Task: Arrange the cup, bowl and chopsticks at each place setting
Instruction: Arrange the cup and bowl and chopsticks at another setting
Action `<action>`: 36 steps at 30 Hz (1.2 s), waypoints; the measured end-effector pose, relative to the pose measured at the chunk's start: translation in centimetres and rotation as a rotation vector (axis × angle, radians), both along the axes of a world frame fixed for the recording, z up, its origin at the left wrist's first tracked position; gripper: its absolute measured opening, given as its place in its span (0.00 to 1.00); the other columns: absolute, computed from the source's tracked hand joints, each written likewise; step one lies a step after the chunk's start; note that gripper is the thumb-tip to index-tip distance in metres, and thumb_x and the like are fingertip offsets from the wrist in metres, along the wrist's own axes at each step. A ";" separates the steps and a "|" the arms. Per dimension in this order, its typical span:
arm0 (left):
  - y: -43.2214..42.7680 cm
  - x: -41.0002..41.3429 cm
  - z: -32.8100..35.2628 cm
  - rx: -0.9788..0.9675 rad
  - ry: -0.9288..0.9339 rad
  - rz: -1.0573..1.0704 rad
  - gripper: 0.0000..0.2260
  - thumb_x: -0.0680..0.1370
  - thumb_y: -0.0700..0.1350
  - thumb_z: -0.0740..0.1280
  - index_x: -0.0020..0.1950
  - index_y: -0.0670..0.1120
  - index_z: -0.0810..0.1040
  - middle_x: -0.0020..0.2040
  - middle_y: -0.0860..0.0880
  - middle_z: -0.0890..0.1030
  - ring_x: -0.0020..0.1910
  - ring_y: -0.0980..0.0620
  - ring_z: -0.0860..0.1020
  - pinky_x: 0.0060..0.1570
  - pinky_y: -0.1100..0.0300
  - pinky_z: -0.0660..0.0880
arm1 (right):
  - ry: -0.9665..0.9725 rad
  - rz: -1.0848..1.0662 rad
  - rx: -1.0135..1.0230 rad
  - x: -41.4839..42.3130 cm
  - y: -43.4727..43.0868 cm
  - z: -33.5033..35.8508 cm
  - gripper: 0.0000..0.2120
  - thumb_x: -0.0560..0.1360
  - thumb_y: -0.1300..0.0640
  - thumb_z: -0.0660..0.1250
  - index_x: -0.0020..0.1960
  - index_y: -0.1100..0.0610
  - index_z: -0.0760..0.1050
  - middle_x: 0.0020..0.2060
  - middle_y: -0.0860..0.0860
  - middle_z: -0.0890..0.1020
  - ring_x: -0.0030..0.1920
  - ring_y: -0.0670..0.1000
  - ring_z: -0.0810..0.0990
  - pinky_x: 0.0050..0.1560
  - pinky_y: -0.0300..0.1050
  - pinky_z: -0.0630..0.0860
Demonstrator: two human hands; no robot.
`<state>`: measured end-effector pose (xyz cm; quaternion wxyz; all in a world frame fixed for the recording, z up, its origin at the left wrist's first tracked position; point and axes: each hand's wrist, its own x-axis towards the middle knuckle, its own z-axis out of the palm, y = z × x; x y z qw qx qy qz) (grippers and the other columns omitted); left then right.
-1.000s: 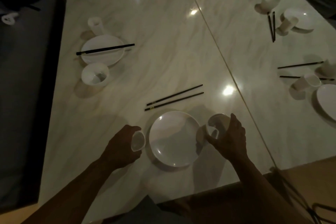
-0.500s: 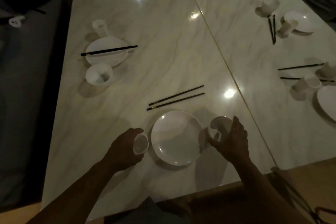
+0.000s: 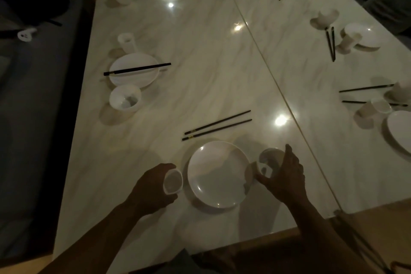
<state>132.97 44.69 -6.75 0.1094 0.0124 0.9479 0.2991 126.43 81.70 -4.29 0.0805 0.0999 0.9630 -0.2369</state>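
Note:
A white plate (image 3: 216, 173) lies near the front edge of the marble table (image 3: 200, 51). My left hand (image 3: 153, 187) grips a small white cup (image 3: 173, 181) just left of the plate. To the plate's right, my right hand (image 3: 283, 176) curls round a white bowl (image 3: 270, 159), thumb on its near rim. A pair of black chopsticks (image 3: 218, 125) lies on the table just beyond the plate, apart from both hands.
At the left stands another setting: a plate (image 3: 134, 71) with chopsticks across it, a bowl (image 3: 125, 100) and a cup (image 3: 126, 40). More plates, cups and chopsticks lie along the right side (image 3: 360, 35) and the far end. A seam (image 3: 266, 73) runs between the two tabletops.
Both hands keep their hold on the cup and the bowl and have barely moved. The view has tilted slightly, showing more of the far end of the table.

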 end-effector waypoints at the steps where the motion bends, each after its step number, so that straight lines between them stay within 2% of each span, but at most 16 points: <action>1: 0.0 -0.1 0.1 -0.005 -0.014 -0.008 0.41 0.60 0.59 0.79 0.70 0.49 0.70 0.65 0.51 0.75 0.62 0.49 0.76 0.61 0.56 0.73 | -0.003 -0.002 0.013 -0.2 0.0 0.1 0.63 0.58 0.31 0.77 0.79 0.54 0.46 0.74 0.60 0.63 0.72 0.64 0.64 0.68 0.63 0.65; 3: 0.2 -0.3 0.6 -0.007 -0.061 -0.013 0.45 0.59 0.65 0.77 0.72 0.51 0.68 0.67 0.53 0.74 0.64 0.51 0.74 0.63 0.55 0.72 | 0.032 -0.020 0.050 -0.6 -0.5 0.5 0.58 0.62 0.30 0.73 0.79 0.54 0.47 0.74 0.60 0.63 0.73 0.63 0.63 0.70 0.61 0.63; 6: 0.7 -1.1 1.7 0.032 -0.079 0.075 0.44 0.62 0.71 0.72 0.73 0.54 0.67 0.65 0.56 0.74 0.62 0.54 0.75 0.61 0.54 0.74 | 0.189 -0.013 0.018 -1.9 -2.1 1.9 0.41 0.71 0.40 0.72 0.76 0.55 0.58 0.71 0.57 0.68 0.71 0.59 0.67 0.69 0.58 0.66; 9: 0.8 -2.9 2.4 0.068 -0.006 0.172 0.32 0.70 0.65 0.71 0.70 0.53 0.71 0.60 0.54 0.79 0.56 0.56 0.77 0.56 0.56 0.77 | 0.229 0.056 -0.058 -4.0 -4.5 3.1 0.18 0.76 0.52 0.69 0.64 0.56 0.74 0.58 0.54 0.80 0.57 0.54 0.78 0.59 0.50 0.75; 11: 0.5 -4.7 2.5 0.051 0.061 0.181 0.25 0.73 0.59 0.71 0.66 0.50 0.75 0.56 0.51 0.81 0.51 0.56 0.78 0.52 0.57 0.78 | 0.123 0.007 -0.178 -5.7 -6.4 3.5 0.10 0.77 0.55 0.67 0.56 0.55 0.79 0.50 0.52 0.83 0.48 0.51 0.81 0.51 0.46 0.77; 12: 0.3 -5.7 2.6 0.041 0.087 0.176 0.22 0.73 0.56 0.72 0.64 0.49 0.76 0.55 0.50 0.82 0.49 0.55 0.79 0.50 0.57 0.78 | 0.044 -0.040 -0.232 -6.6 -7.4 3.4 0.08 0.77 0.55 0.67 0.54 0.55 0.80 0.48 0.51 0.84 0.47 0.51 0.81 0.50 0.45 0.77; 15: 0.1 -9.6 2.7 -0.001 0.137 0.146 0.16 0.73 0.50 0.73 0.58 0.46 0.80 0.49 0.48 0.83 0.43 0.52 0.79 0.47 0.57 0.79 | -0.126 -0.138 -0.317 -9.7 -10.0 1.9 0.09 0.75 0.55 0.67 0.50 0.56 0.83 0.46 0.52 0.85 0.48 0.52 0.82 0.50 0.45 0.78; 18: 0.8 -14.0 2.7 -0.006 0.150 0.141 0.12 0.73 0.47 0.73 0.55 0.46 0.82 0.46 0.49 0.83 0.42 0.53 0.79 0.48 0.57 0.78 | -0.240 -0.189 -0.310 -12.2 -12.2 0.1 0.09 0.72 0.55 0.67 0.47 0.58 0.83 0.41 0.52 0.84 0.43 0.52 0.83 0.36 0.37 0.73; 19: 1.2 -15.5 2.6 0.013 0.135 0.155 0.11 0.73 0.46 0.73 0.54 0.47 0.82 0.46 0.50 0.84 0.43 0.52 0.80 0.49 0.57 0.78 | -0.274 -0.223 -0.290 -12.8 -12.7 -0.4 0.10 0.70 0.55 0.67 0.46 0.58 0.82 0.39 0.52 0.82 0.40 0.51 0.81 0.34 0.36 0.71; 20: 1.7 -16.9 2.5 0.037 0.112 0.171 0.10 0.73 0.46 0.72 0.54 0.47 0.83 0.46 0.50 0.84 0.44 0.52 0.81 0.50 0.57 0.78 | -0.302 -0.258 -0.271 -13.3 -13.1 -0.8 0.11 0.68 0.53 0.67 0.46 0.58 0.81 0.38 0.51 0.81 0.39 0.51 0.80 0.36 0.37 0.73; 22: 2.8 -19.3 2.0 0.056 0.061 0.175 0.09 0.74 0.46 0.71 0.53 0.48 0.83 0.47 0.49 0.84 0.46 0.51 0.81 0.51 0.56 0.79 | -0.350 -0.329 -0.248 -14.0 -13.7 -1.6 0.13 0.64 0.49 0.69 0.45 0.56 0.79 0.39 0.51 0.80 0.41 0.53 0.80 0.49 0.47 0.79; 24: 4.0 -21.1 1.4 0.052 0.024 0.131 0.09 0.73 0.46 0.71 0.52 0.48 0.84 0.48 0.49 0.84 0.49 0.49 0.81 0.53 0.54 0.79 | -0.378 -0.384 -0.256 -14.3 -14.0 -2.3 0.15 0.63 0.46 0.70 0.44 0.55 0.77 0.40 0.51 0.81 0.45 0.56 0.81 0.57 0.54 0.77; 26: 5.3 -22.4 0.7 0.042 -0.010 0.064 0.10 0.73 0.47 0.71 0.53 0.47 0.84 0.50 0.48 0.85 0.50 0.48 0.82 0.54 0.53 0.79 | -0.373 -0.420 -0.281 -14.6 -14.2 -2.9 0.19 0.64 0.42 0.71 0.45 0.54 0.76 0.41 0.51 0.81 0.46 0.56 0.81 0.58 0.57 0.76; 30: 7.2 -24.5 -0.8 0.017 -0.079 -0.050 0.13 0.72 0.48 0.73 0.56 0.47 0.83 0.50 0.47 0.84 0.50 0.48 0.81 0.52 0.54 0.79 | -0.351 -0.461 -0.281 -15.4 -14.5 -3.7 0.20 0.64 0.36 0.72 0.40 0.52 0.75 0.39 0.49 0.81 0.44 0.55 0.81 0.57 0.59 0.77; 33: 7.9 -25.4 -1.9 -0.023 -0.085 -0.117 0.16 0.71 0.51 0.74 0.56 0.47 0.82 0.51 0.47 0.83 0.50 0.47 0.81 0.50 0.53 0.79 | -0.361 -0.466 -0.252 -15.7 -14.8 -3.4 0.16 0.66 0.42 0.73 0.42 0.53 0.77 0.37 0.49 0.81 0.42 0.53 0.80 0.57 0.57 0.76; 36: 8.2 -25.7 -2.4 -0.045 -0.076 -0.149 0.12 0.72 0.48 0.72 0.54 0.46 0.83 0.50 0.45 0.83 0.49 0.44 0.81 0.49 0.52 0.79 | -0.384 -0.467 -0.270 -16.0 -15.1 -3.6 0.12 0.66 0.47 0.73 0.41 0.54 0.76 0.35 0.50 0.80 0.39 0.52 0.80 0.56 0.57 0.77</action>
